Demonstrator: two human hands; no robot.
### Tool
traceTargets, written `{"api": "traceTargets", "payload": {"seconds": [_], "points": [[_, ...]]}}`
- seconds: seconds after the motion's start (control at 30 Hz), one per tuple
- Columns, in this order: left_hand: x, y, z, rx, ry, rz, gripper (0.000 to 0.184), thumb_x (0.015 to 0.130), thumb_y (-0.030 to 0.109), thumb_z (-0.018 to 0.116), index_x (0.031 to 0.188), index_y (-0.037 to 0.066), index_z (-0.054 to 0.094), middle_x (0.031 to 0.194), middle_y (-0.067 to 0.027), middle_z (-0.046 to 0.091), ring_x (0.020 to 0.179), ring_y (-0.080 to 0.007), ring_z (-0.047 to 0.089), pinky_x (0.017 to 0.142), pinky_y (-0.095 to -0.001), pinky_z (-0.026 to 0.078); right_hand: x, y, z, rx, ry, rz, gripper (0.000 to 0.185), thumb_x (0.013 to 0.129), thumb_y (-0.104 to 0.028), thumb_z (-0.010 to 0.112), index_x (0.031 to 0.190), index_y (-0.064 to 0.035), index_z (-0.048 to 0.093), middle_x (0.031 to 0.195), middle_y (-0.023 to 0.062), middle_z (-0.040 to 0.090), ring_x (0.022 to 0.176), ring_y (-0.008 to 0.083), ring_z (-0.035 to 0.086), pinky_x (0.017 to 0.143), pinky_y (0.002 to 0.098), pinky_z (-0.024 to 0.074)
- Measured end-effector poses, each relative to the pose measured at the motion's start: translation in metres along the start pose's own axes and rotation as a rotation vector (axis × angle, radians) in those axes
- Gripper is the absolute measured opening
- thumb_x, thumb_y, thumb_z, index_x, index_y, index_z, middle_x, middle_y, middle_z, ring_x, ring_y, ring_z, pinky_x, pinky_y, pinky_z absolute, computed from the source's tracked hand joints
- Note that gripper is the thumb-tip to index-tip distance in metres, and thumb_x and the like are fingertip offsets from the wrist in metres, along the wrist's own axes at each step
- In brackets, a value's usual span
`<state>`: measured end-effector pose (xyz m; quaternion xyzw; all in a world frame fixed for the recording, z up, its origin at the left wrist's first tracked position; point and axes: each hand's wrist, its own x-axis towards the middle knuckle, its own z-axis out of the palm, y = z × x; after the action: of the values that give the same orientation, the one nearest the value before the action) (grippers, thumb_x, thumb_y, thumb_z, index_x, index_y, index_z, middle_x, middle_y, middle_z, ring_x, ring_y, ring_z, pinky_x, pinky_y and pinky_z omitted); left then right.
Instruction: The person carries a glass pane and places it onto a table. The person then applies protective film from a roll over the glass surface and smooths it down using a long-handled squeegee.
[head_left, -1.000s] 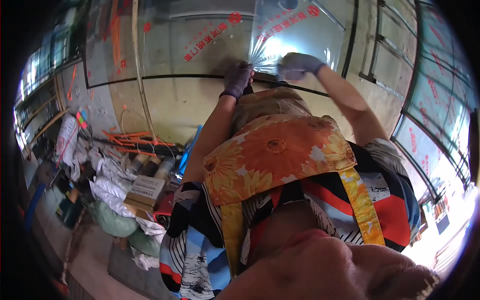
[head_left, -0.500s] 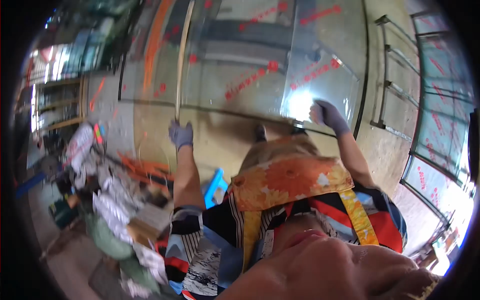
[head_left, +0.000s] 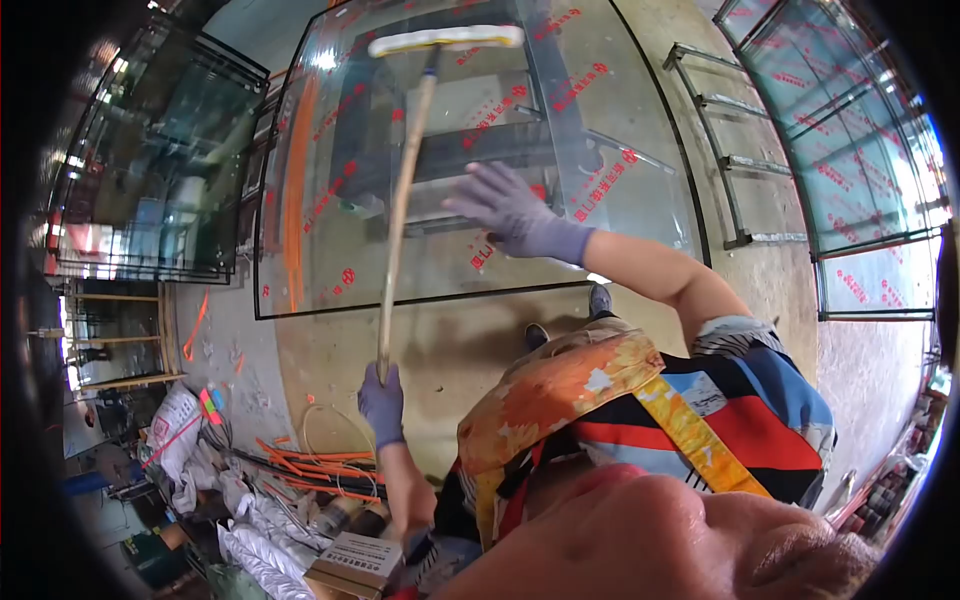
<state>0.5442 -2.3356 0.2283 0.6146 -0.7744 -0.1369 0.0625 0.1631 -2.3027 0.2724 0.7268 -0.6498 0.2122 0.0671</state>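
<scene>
My left hand [head_left: 381,405], in a purple-grey glove, is closed round the lower end of a long wooden-handled mop [head_left: 402,205]. Its wide white head [head_left: 447,40] lies at the far part of a large glass pane [head_left: 440,265] with a black edge and red printed marks. My right hand [head_left: 515,215], gloved the same way, hovers over the pane's middle with fingers spread, holding nothing. Its fingertips point at the handle with a gap between. Whether that hand touches the glass I cannot tell.
Metal frame with rungs [head_left: 735,160] lies right of the pane. Beyond it stand more glass panels [head_left: 840,150]; others [head_left: 150,190] stand at the left. Orange strips [head_left: 320,465], white sacks [head_left: 175,420] and a cardboard box [head_left: 355,565] crowd the lower left floor.
My right hand has moved from the pane's near right edge to above its middle, fingers now spread. The mop's head has come into view. My left hand still grips the handle.
</scene>
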Motion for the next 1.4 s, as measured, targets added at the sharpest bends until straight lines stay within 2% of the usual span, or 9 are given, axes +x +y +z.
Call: {"api": "traceTargets", "payload": {"seconds": [0.07,0.23,0.37,0.53,0.83,0.97,1.07,1.2,1.4], "points": [[-0.020,0.001,-0.037,0.026,-0.109,0.027,0.033,0.076,0.038,0.059,0.095,0.011,0.057,0.078,-0.0172,0.061,0.075,-0.0366,0.058,0.064,-0.0428,0.045,0.020,-0.008,0.006,-0.158,0.094,-0.225,0.066,0.060,-0.024,0.068,0.121,-0.0181,0.044,0.120,0.0093,0.045,0.116,0.0295,0.038,0.099,0.0443,0.0301],[-0.056,0.017,-0.138,0.125,-0.152,0.215,0.030,0.072,0.036,0.065,0.090,0.012,0.060,0.072,-0.0140,0.060,0.068,-0.0326,0.058,0.061,-0.0406,0.045,-0.012,-0.009,0.041,0.155,-0.028,-0.122,0.029,0.061,-0.030,0.062,0.089,-0.0223,0.058,0.075,0.0001,0.053,0.075,0.0224,0.051,0.071,0.0388,0.0387],[-0.061,-0.020,-0.186,0.241,-0.201,0.219,0.033,0.072,0.038,0.064,0.090,0.011,0.060,0.070,-0.0146,0.059,0.065,-0.0323,0.058,0.058,-0.0394,0.045,-0.030,-0.033,0.015,0.334,0.036,-0.065,0.025,0.060,-0.026,0.063,0.085,-0.0236,0.059,0.070,-0.0016,0.053,0.070,0.0213,0.052,0.066,0.0371,0.0394],[-0.029,0.122,-0.206,0.248,-0.292,0.182,0.034,0.078,0.034,0.059,0.102,0.011,0.056,0.072,-0.0168,0.058,0.065,-0.0340,0.057,0.058,-0.0405,0.044,-0.001,0.042,0.030,0.405,-0.014,-0.007,0.013,0.064,-0.026,0.063,0.077,-0.0259,0.060,0.068,-0.0016,0.057,0.069,0.0223,0.057,0.060,0.0363,0.0421],[0.132,0.332,-0.018,0.013,-0.645,0.165,0.052,0.091,0.023,0.040,0.137,0.010,0.019,0.072,-0.0233,0.054,0.065,-0.0392,0.056,0.058,-0.0415,0.043,0.104,0.349,0.091,0.121,-0.090,0.004,0.013,0.063,-0.022,0.062,0.076,-0.0244,0.062,0.078,-0.0016,0.058,0.090,0.0228,0.053,0.074,0.0341,0.0426],[0.224,0.405,0.055,-0.054,-0.561,0.384,0.057,0.091,0.025,0.036,0.138,0.010,0.007,0.084,-0.0275,0.057,0.069,-0.0417,0.057,0.060,-0.0440,0.044,0.154,0.438,0.116,0.002,0.000,0.312,0.037,0.066,-0.021,0.061,0.102,-0.0160,0.056,0.106,0.0051,0.051,0.109,0.0261,0.041,0.095,0.0376,0.0295],[0.307,0.439,0.102,0.002,-0.415,0.687,0.058,0.092,0.026,0.031,0.138,0.009,0.000,0.097,-0.0237,0.054,0.054,-0.0270,0.057,0.052,-0.0352,0.049,0.154,0.462,0.124,-0.021,0.204,0.479,0.054,0.069,-0.021,0.060,0.119,-0.0117,0.045,0.123,0.0088,0.043,0.119,0.0286,0.033,0.101,0.0404,0.0241],[0.399,0.568,0.120,-0.053,-0.574,0.239,0.059,0.089,0.030,0.032,0.138,0.017,0.001,0.046,-0.0084,0.043,0.034,-0.0206,0.046,0.033,-0.0348,0.042,0.102,0.450,0.118,0.206,0.368,0.464,0.063,0.072,-0.023,0.059,0.129,-0.0088,0.035,0.130,0.0127,0.036,0.124,0.0325,0.028,0.102,0.0445,0.0226],[0.459,0.663,0.164,-0.218,-0.651,0.205,0.048,0.089,0.026,0.031,0.133,0.018,0.013,0.056,-0.0091,0.042,0.037,-0.0173,0.043,0.034,-0.0365,0.043,-0.015,0.430,0.106,0.335,0.461,0.623,0.068,0.068,-0.025,0.061,0.129,-0.0075,0.034,0.128,0.0150,0.038,0.121,0.0351,0.031,0.099,0.0449,0.0296]]}}
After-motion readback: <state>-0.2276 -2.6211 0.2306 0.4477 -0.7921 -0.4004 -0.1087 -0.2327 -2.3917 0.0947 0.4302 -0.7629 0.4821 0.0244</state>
